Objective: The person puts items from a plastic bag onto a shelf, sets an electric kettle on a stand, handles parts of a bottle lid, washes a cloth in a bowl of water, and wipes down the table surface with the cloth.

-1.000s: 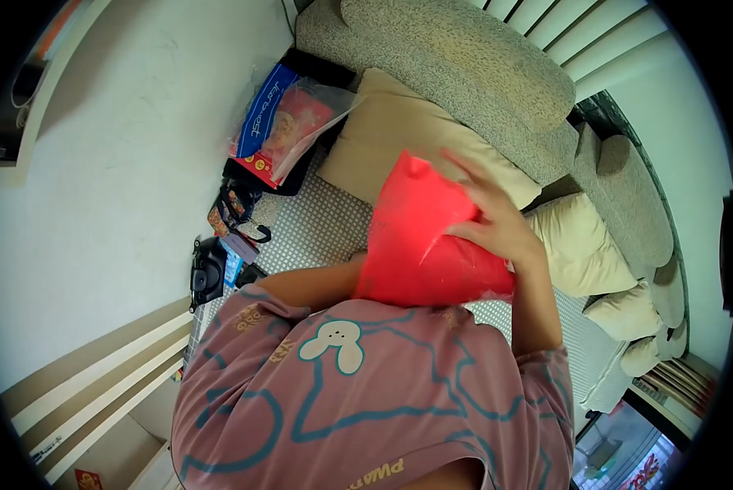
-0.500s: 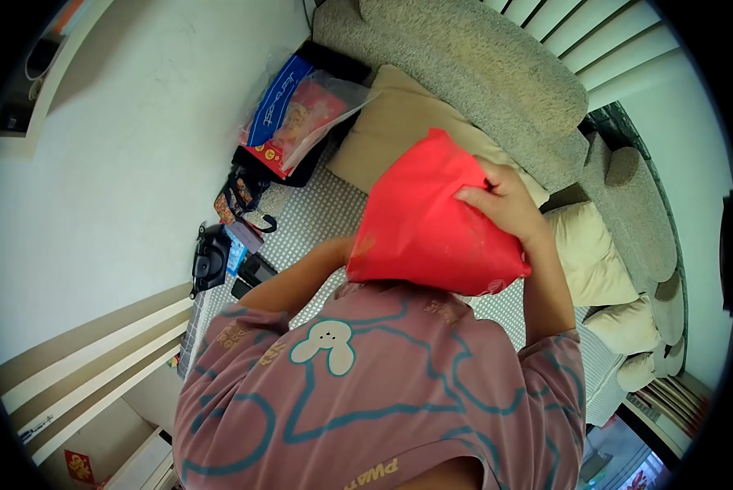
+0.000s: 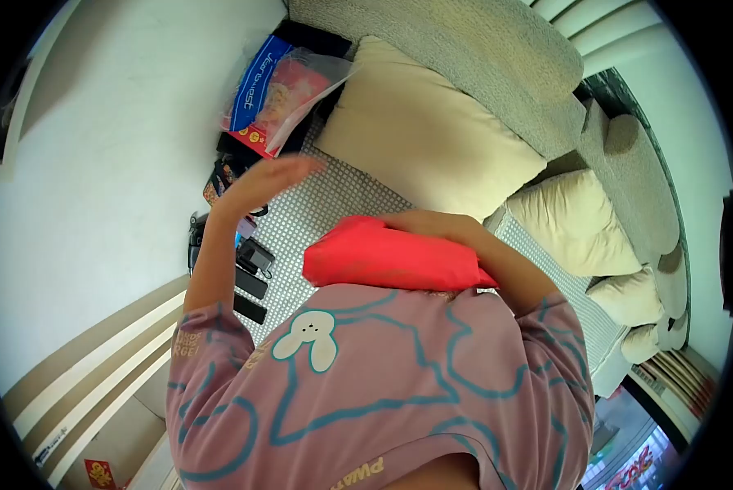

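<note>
Swung left hand (image 3: pixel 272 181) out from behind the red bag (image 3: pixel 395 260), now up-left of it, fingers released and loosely stretched, kinda blurry. Got right hand (image 3: pixel 420 220) curved over the bag's far edge, can't tell how tightly. Can read "Jeanswest" on clear plastic bag (image 3: pixel 297 91), farther up-left. Looks smooth and creased, that red bag, right by the pink cartoon shirt (image 3: pixel 366 351).

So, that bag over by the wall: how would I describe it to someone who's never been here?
Find the sofa and follow it to the end by the white wall. There, beside the biggest cushion, a see-through plastic bag lies on something black. What sets it apart from that plain cushion and the solid red bundle is its blue band with white lettering.
</note>
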`<state>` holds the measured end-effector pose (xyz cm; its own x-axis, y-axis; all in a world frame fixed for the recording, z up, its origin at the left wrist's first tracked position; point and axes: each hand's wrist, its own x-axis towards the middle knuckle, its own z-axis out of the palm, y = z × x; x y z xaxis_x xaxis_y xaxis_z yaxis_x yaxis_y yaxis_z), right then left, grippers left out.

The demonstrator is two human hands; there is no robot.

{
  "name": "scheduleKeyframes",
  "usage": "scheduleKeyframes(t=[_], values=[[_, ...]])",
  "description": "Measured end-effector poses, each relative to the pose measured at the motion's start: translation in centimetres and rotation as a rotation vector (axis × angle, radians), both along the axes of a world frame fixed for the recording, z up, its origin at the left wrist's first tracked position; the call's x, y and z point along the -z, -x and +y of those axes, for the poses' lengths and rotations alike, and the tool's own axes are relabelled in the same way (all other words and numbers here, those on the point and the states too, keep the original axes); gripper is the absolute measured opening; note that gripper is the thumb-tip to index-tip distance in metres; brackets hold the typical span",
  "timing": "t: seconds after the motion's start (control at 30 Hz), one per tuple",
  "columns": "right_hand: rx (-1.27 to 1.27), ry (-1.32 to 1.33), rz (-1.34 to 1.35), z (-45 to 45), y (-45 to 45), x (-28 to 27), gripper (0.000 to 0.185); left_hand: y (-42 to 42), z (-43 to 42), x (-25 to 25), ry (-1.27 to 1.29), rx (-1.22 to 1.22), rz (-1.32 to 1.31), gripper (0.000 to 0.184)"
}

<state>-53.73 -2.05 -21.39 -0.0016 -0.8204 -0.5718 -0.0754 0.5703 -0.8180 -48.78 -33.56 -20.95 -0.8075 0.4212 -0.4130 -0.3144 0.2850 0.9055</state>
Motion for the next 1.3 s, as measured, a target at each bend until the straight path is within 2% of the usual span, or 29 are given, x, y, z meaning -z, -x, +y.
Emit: scheduleKeyframes(t=[0.03, 0.1, 0.17, 0.23, 0.3, 0.37, 0.4, 0.43, 0.5, 0.53, 0.6, 0.7, 0.73, 0.8, 0.87, 0.93, 0.97, 1.0, 1.03, 1.1, 1.13, 1.17, 1.23, 1.3], values=[[-0.039, 0.019, 0.025, -0.5, -0.2, 0.2, 0.052, 1.4, 1.7, -0.8, -0.029, -0.104, 0.258, 0.047], [-0.076, 0.044, 0.058, -0.8, -0.4, 0.4, 0.052, 3.4, 5.9, -1.2, -0.281, -0.002, 0.237, 0.052], [-0.092, 0.129, 0.07, 0.0, -0.7, 0.3, 0.059, 2.6, 11.8, -2.5, -0.338, 0.223, 0.053, 0.069], [-0.119, 0.212, 0.076, 1.2, -1.2, 0.3, 0.066, -0.4, 16.4, -3.8, -0.412, 0.671, 0.361, 0.073], [-0.124, 0.258, 0.073, 2.5, -2.4, 2.3, 0.071, -2.0, 16.5, -2.3, -0.587, 0.724, 0.026, 0.069], [0.088, 0.155, -0.189, 3.5, -4.4, 6.8, 0.083, -3.0, 16.4, -0.1, -0.587, 0.727, 0.011, 0.067], [0.212, 0.186, -0.17, 2.6, -4.0, 2.7, 0.082, -3.2, 16.4, -0.2, -0.59, 0.728, 0.0, 0.066], [0.218, 0.183, -0.18, 2.8, -4.9, 3.3, 0.082, -3.2, 16.4, -0.7, -0.593, 0.729, -0.01, 0.065], [0.709, 0.403, -0.103, 3.7, -6.6, 5.0, 0.074, -2.8, 16.2, -2.2, -0.788, 0.64, -0.131, 0.063], [0.704, 0.4, -0.103, 4.3, -6.8, 4.1, 0.074, -2.8, 15.8, -2.2, -0.791, 0.636, -0.128, 0.063], [0.996, 0.367, -0.683, 6.0, -7.1, 1.8, 0.066, -4.2, 14.7, -2.1, -1.016, 0.314, -0.309, 0.056], [0.868, 0.215, -0.629, 9.4, -7.7, 2.4, 0.06, -5.9, 13.0, -1.0, -1.309, -0.206, -0.573, 0.044], [0.863, 0.212, -0.636, 8.9, -7.6, 1.7, 0.06, -5.6, 12.6, 1.3, -1.397, -0.311, -0.616, 0.044], [0.838, 0.339, -0.691, 8.1, -7.0, -0.4, 0.058, -3.8, 9.8, 6.8, -1.036, -0.553, -0.404, 0.043], [0.751, 0.325, -0.596, 8.4, -6.2, 0.7, 0.062, -0.4, 6.1, 10.9, -0.178, -0.608, 0.015, 0.052], [0.666, 0.313, -0.5, 8.7, -5.5, 1.4, 0.067, 2.1, 2.6, 13.5, 0.627, -0.54, 0.475, 0.065], [0.661, 0.28, -0.489, 8.7, -5.5, 1.5, 0.081, 3.3, 1.8, 14.1, 0.631, -0.535, 0.472, 0.065], [0.658, 0.251, -0.479, 8.5, -5.6, 1.6, 0.095, 4.3, 0.9, 14.6, 0.912, -0.545, 0.604, 0.071], [0.664, 0.256, -0.488, 8.2, -5.7, 1.6, 0.095, 5.4, 0.0, 15.2, 1.193, -0.543, 0.737, 0.077], [0.624, 0.337, -0.634, 7.7, -5.9, 1.6, 0.123, 7.2, -1.0, 16.9, 1.227, -0.5, 0.727, 0.08], [0.672, 0.214, -0.733, 7.6, -6.1, 1.8, 0.138, 8.1, -1.3, 17.9, 1.254, -0.466, 0.716, 0.084], [0.69, 0.215, -0.739, 7.3, -6.2, 1.9, 0.138, 8.9, -1.9, 18.8, 1.246, -0.448, 0.718, 0.084], [0.743, 0.144, -0.808, 7.1, -6.2, 1.8, 0.135, 10.6, -4.0, 20.3, 1.41, -0.321, 0.78, 0.066], [0.792, 0.084, -0.78, 7.7, -6.5, 1.8, 0.133, 13.2, -8.1, 20.3, 1.625, -0.248, 0.587, 0.041]])
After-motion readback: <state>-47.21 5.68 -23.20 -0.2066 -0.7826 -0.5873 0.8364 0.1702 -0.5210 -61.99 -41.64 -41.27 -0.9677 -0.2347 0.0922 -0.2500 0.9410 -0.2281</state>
